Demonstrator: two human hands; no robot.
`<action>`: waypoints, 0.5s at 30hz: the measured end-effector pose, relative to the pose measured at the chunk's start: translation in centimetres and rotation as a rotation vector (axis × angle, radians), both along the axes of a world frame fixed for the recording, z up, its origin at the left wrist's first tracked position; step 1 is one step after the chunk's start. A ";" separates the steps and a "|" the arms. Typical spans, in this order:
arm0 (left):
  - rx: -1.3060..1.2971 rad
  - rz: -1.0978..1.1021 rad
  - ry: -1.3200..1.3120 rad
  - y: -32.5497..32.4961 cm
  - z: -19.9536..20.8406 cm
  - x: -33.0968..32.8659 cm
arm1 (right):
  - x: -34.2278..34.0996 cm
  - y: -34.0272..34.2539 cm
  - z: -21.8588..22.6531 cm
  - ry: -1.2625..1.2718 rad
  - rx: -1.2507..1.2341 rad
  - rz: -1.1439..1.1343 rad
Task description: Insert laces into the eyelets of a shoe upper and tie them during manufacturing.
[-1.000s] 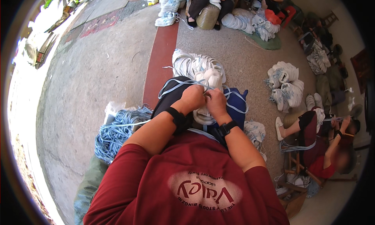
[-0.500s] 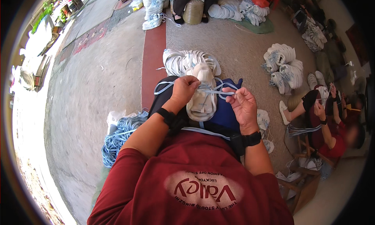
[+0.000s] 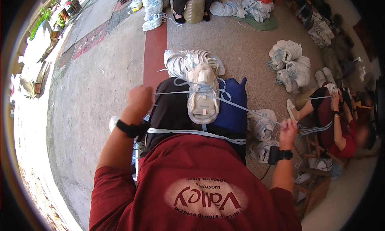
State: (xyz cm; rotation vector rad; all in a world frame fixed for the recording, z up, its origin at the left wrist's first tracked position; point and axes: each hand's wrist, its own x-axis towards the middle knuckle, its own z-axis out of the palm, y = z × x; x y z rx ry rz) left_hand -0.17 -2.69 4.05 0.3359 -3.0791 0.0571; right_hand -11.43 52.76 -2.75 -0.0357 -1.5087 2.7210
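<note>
A cream and white sneaker (image 3: pixel 203 107) lies on my lap, partly over a blue cloth (image 3: pixel 234 98). Its pale blue shoelace (image 3: pixel 244 109) is crossed over the middle, with loops lying to both sides. My left hand (image 3: pixel 140 102), somewhat blurred, is closed on one lace end, well out to the left of the shoe. Out to the right and lower, my right hand (image 3: pixel 288 131) pinches the other end. Both strands run taut from the shoe to my hands.
Beyond my knees lies a row of nested white shoes (image 3: pixel 176 62). More white shoe bundles (image 3: pixel 290 64) rest on the floor at right, others (image 3: pixel 262 125) beside my right leg. A co-worker in a red shirt (image 3: pixel 345 145) sits at far right; another person's legs (image 3: pixel 184 4) show at the top.
My hands have spread from close over the shoe to far apart, left and right. The shoelace has been drawn tight between them, and its loops at the shoe have shrunk.
</note>
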 end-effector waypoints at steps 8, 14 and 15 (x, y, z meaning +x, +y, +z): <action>-0.001 0.844 -0.252 -15.7 -6.6 16.8 | 4.3 15.0 -4.4 -0.712 0.829 -0.265; 0.411 0.183 0.227 -2.8 -6.3 2.6 | -2.6 -13.3 1.8 0.050 0.899 0.341; 0.370 0.094 0.180 0.1 -4.6 -0.1 | -2.6 -17.1 2.5 0.078 0.810 0.370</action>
